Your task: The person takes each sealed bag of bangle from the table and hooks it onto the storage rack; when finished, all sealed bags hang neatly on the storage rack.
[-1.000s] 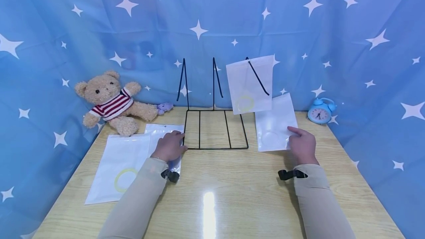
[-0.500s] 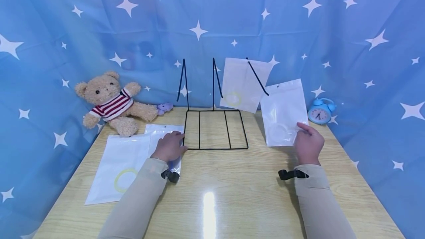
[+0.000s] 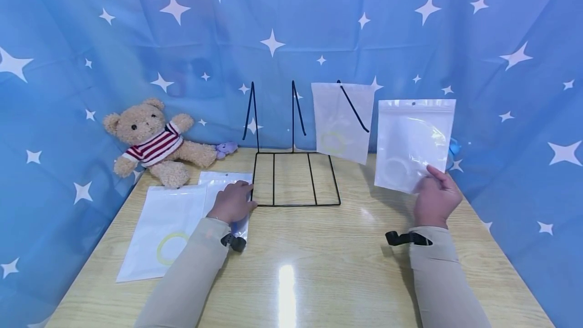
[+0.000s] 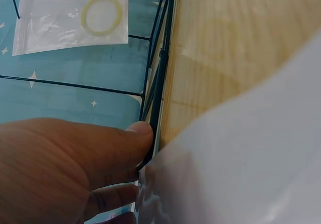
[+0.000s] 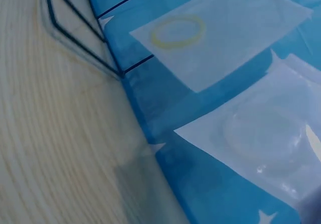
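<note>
My left hand (image 3: 232, 202) grips the left base edge of a black wire rack (image 3: 274, 181), the thumb (image 4: 135, 133) lying against the wire in the left wrist view. My right hand (image 3: 435, 201) pinches the lower right corner of a white zip bag (image 3: 410, 133), raised upright off the table with its punch hole at the top. A pale ring shows through its film. On the rack's right hook hangs another white zip bag (image 3: 328, 115) with a yellow ring inside; the other two hooks are bare. In the right wrist view the held bag (image 5: 261, 133) appears beside the hung bag (image 5: 215, 43).
Two more white zip bags lie at the left: one with a yellow ring (image 3: 170, 216), one partly under my left hand (image 3: 218, 178). A teddy bear (image 3: 157, 143) and a small purple toy (image 3: 225, 149) sit behind. The held bag mostly hides a blue alarm clock (image 3: 454, 147).
My right hand has lifted the bag from its place by the rack, moving it right and upright, now in front of the clock. The hung bag has swung on its hook. My left hand stays put.
</note>
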A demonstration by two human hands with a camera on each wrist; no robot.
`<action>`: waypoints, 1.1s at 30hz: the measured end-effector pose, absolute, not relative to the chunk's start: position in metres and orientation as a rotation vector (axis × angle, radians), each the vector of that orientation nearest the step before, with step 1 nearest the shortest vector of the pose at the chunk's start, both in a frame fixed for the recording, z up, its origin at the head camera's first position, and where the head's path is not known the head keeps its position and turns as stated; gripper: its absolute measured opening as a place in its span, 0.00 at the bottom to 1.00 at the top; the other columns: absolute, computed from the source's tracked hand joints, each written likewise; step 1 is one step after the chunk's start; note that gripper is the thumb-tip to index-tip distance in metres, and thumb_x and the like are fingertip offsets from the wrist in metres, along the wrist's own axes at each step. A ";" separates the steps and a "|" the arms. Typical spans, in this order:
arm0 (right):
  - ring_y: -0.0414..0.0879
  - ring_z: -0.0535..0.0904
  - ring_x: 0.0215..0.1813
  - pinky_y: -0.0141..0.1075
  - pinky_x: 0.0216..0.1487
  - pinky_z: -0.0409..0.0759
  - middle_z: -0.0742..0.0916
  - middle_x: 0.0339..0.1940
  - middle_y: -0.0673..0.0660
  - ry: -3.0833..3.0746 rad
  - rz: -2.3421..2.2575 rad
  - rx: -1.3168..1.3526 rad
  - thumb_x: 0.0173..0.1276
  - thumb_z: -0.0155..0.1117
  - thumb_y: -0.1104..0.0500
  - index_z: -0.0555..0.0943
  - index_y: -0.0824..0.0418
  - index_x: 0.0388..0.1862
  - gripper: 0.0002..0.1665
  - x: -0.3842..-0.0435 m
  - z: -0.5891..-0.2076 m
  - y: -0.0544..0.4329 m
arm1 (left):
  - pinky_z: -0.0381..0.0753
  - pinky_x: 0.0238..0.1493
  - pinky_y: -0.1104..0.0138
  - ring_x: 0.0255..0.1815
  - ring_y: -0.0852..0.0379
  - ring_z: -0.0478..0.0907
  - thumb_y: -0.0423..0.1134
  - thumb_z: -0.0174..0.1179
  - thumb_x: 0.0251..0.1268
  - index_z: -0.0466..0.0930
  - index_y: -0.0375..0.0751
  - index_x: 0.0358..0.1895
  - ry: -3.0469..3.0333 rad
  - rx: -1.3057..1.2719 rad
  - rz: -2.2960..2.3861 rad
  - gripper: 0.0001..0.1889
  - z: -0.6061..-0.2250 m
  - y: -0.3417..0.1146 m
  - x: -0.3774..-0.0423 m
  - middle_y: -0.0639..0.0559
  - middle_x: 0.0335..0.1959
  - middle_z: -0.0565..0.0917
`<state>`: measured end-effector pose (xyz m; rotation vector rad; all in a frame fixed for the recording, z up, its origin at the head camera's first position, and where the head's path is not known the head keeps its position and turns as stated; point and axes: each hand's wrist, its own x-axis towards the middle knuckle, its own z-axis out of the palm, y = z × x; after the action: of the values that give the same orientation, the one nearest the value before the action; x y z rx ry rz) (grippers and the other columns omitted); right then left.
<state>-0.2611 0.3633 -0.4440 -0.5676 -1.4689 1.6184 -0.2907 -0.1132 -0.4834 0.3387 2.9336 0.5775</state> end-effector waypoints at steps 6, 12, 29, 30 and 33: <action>0.42 0.78 0.29 0.28 0.26 0.76 0.86 0.33 0.55 -1.183 1.818 -0.455 0.60 0.55 0.80 0.91 0.71 0.43 0.21 -0.259 -0.435 0.360 | 0.68 0.72 0.35 0.77 0.33 0.67 0.50 0.62 0.77 0.70 0.40 0.78 2.930 0.337 0.581 0.33 -0.484 -0.113 -0.291 0.38 0.78 0.71; 0.46 0.82 0.27 0.29 0.16 0.76 0.83 0.36 0.60 -1.089 1.998 -0.325 0.61 0.52 0.84 0.88 0.77 0.44 0.20 -0.257 -0.427 0.354 | 0.69 0.71 0.35 0.77 0.33 0.68 0.50 0.62 0.77 0.70 0.41 0.79 2.932 0.336 0.579 0.33 -0.484 -0.113 -0.290 0.38 0.78 0.71; 0.47 0.84 0.45 0.30 0.36 0.88 0.83 0.51 0.57 -1.410 2.121 -0.220 0.68 0.52 0.82 0.89 0.72 0.47 0.20 -0.252 -0.430 0.344 | 0.73 0.68 0.36 0.74 0.33 0.71 0.50 0.63 0.76 0.72 0.40 0.77 2.956 0.349 0.548 0.32 -0.484 -0.112 -0.289 0.38 0.76 0.73; 0.46 0.85 0.43 0.31 0.35 0.88 0.85 0.48 0.57 -1.429 2.129 -0.204 0.68 0.53 0.81 0.89 0.72 0.46 0.20 -0.253 -0.430 0.344 | 0.74 0.67 0.36 0.74 0.33 0.71 0.49 0.63 0.75 0.72 0.40 0.77 2.959 0.353 0.542 0.32 -0.484 -0.112 -0.289 0.38 0.76 0.73; 0.45 0.86 0.39 0.32 0.33 0.88 0.88 0.42 0.56 -1.495 2.171 -0.167 0.68 0.55 0.81 0.90 0.70 0.45 0.19 -0.253 -0.430 0.342 | 0.75 0.65 0.35 0.73 0.33 0.72 0.49 0.64 0.75 0.73 0.39 0.76 2.968 0.365 0.526 0.32 -0.483 -0.112 -0.289 0.38 0.75 0.74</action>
<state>-0.2530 0.3420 -0.4298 -0.1669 -1.4950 2.1705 -0.2894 -0.1124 -0.4827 0.3649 2.9683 0.5262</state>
